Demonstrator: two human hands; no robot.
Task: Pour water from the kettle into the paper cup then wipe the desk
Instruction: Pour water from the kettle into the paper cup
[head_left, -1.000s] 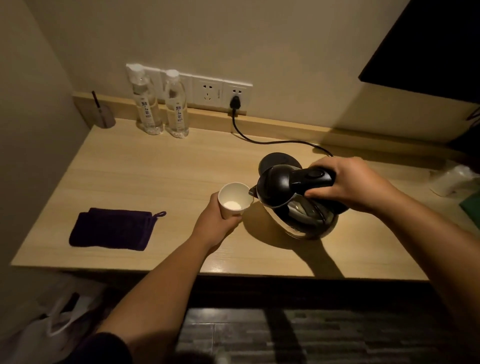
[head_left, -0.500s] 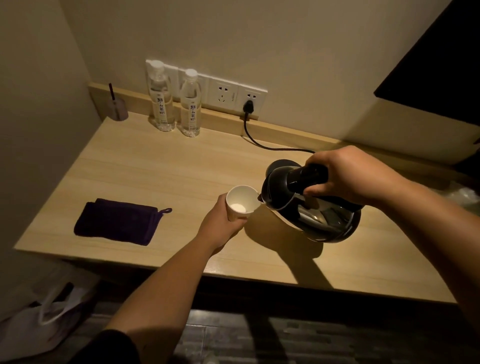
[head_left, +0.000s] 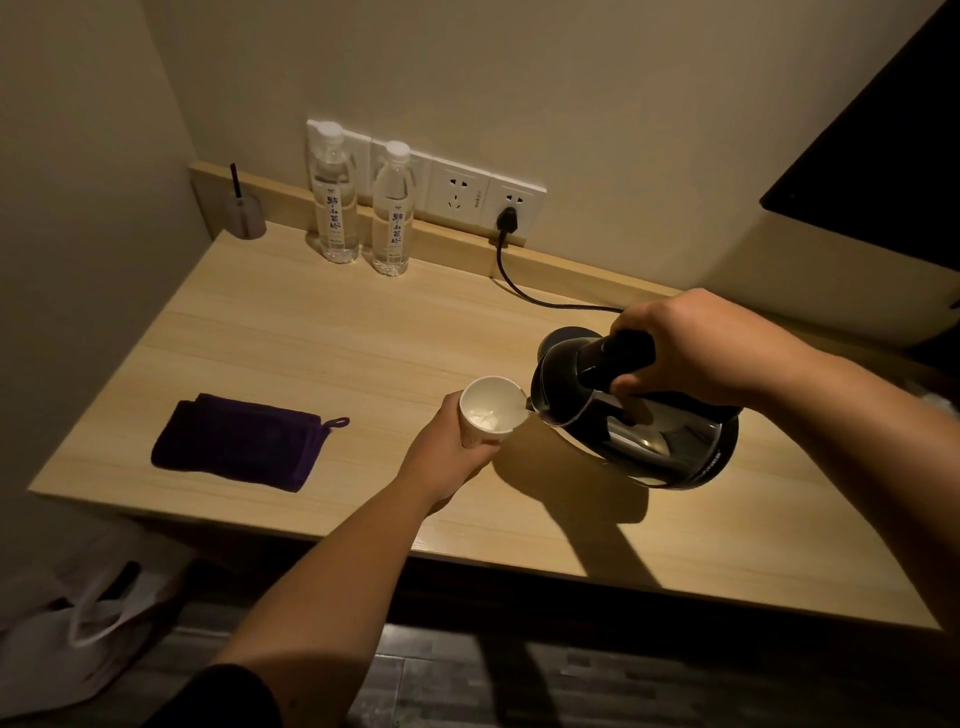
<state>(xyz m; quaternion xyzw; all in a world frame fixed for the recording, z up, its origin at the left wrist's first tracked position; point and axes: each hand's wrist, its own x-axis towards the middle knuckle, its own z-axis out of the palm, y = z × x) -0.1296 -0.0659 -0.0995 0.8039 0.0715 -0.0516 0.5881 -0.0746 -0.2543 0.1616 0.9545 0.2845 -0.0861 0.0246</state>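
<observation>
My right hand (head_left: 696, 348) grips the black handle of a steel kettle (head_left: 654, 431), held tilted to the left above the wooden desk (head_left: 311, 332). Its spout touches the rim of a white paper cup (head_left: 491, 410), and water lies in the cup's bottom. My left hand (head_left: 447, 452) wraps around the cup from the near left side and steadies it on the desk. A folded dark purple cloth (head_left: 239, 441) lies flat on the desk to the left of the cup.
Two water bottles (head_left: 363, 208) stand at the back wall beside wall sockets (head_left: 483, 195). A black cable (head_left: 530, 291) runs from a plug toward the kettle base behind the kettle. A small holder (head_left: 244, 213) sits in the back left corner. A white bag (head_left: 78, 639) lies on the floor.
The kettle has tipped further toward the cup and its spout now meets the rim. More water shows in the cup. Both hands keep their grips.
</observation>
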